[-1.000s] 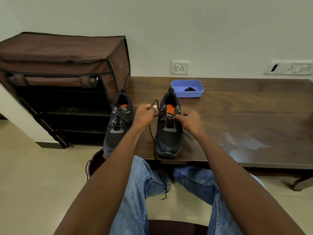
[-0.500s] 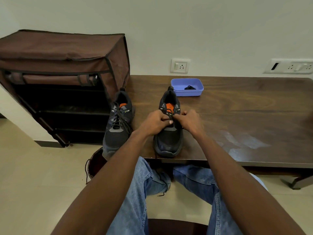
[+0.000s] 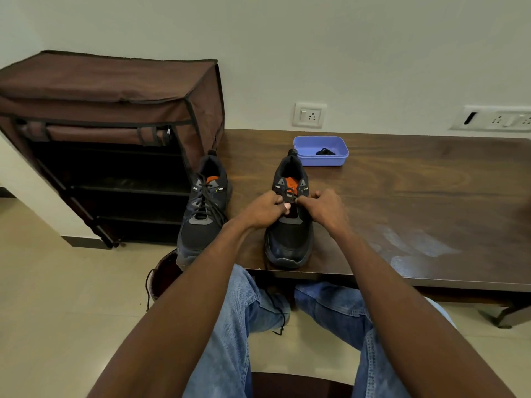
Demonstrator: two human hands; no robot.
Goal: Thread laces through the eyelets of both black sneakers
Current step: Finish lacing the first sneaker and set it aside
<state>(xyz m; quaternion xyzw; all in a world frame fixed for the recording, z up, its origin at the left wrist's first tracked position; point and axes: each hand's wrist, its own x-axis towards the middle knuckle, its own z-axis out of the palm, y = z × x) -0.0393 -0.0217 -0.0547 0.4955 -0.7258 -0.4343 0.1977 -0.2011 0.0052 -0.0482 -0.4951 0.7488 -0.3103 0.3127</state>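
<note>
both hands, left hand (image 3: 265, 209) and right hand (image 3: 323, 209), pinch black lace (image 3: 289, 194) over right black mesh sneaker (image 3: 288, 225); sneaker's length runs heel-away, directly ahead.

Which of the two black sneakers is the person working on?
The right-hand sneaker, nearer the blue tray: both hands, left and right, pinch at its eyelets. The other sneaker stands untouched, laces already crossed.

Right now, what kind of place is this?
Probably a room in a home: a brown fabric shoe rack stands by a wooden table, with wall sockets and a tiled floor.
</note>
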